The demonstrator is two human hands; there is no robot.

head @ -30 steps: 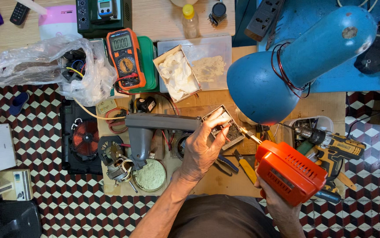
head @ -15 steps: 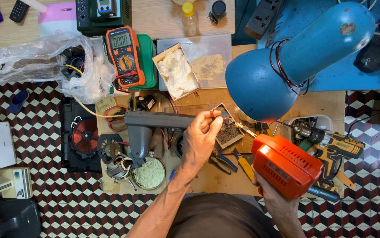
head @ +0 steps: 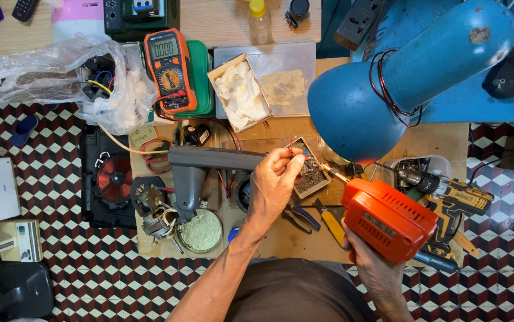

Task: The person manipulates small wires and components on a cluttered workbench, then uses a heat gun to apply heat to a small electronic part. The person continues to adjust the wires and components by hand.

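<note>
A: Starting at the grip: the right hand is wrapping tight round the handle of the chunky orange plastic soldering gun, and the gun's thin metal tip is pointing up and left, reaching right to the edge of the small dark circuit board.

B: And the left hand is pinching its fingertips narrowly on thin red wire at the top corner of that board. The board is lying on the wooden workbench, partly under the fingers.

A: Taking the board as our marker: just above and right of it, the big blue metal desk lamp shade is hanging over the bench, a coil of dark wire looped round its neck.

B: Left of the board, touching the hand, a grey plastic appliance handle is lying across the bench. Just below the board, blue-handled pliers and yellow-handled cutters are resting side by side.

A: Well up and left of the board, an orange digital multimeter is sitting on a green case, and a cardboard box of white cloth is sitting between it and the board.

B: Right of the board, beyond the gun, a yellow-and-black cordless drill is lying near the bench edge.
</note>
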